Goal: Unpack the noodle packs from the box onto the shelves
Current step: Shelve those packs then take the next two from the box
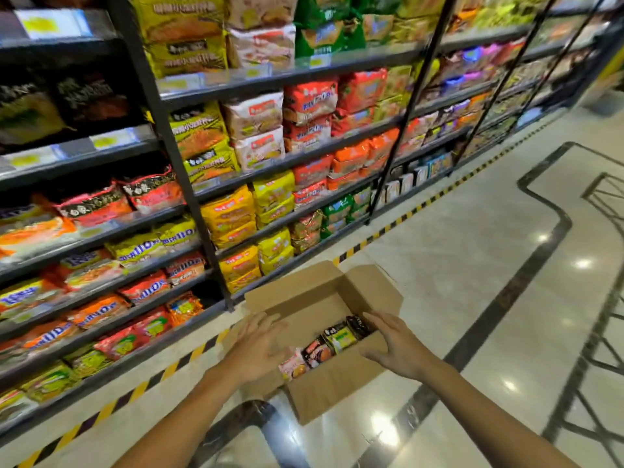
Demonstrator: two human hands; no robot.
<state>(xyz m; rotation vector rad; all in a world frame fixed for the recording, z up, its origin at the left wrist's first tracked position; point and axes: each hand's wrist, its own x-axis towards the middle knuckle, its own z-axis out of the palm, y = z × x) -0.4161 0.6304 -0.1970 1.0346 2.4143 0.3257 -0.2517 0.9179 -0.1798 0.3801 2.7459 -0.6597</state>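
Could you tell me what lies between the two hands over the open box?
In the head view, a row of noodle packs standing in the cardboard box lies between left hand and right hand.

**Box on the floor, shelves to the left**

The box (324, 336) sits on the floor (472, 265) right in front of me, flaps open. Four noodle packs (324, 346) stand in a row inside it, along its near side. My left hand (255, 349) is over the box's left edge and my right hand (393, 342) is at its right edge, with the packs between them. The shelves (236, 184) rise to the left of the box and run away to the far right, stocked on every level. A striped line (398, 221) on the floor runs along the foot of the shelves, passing just left of the box.
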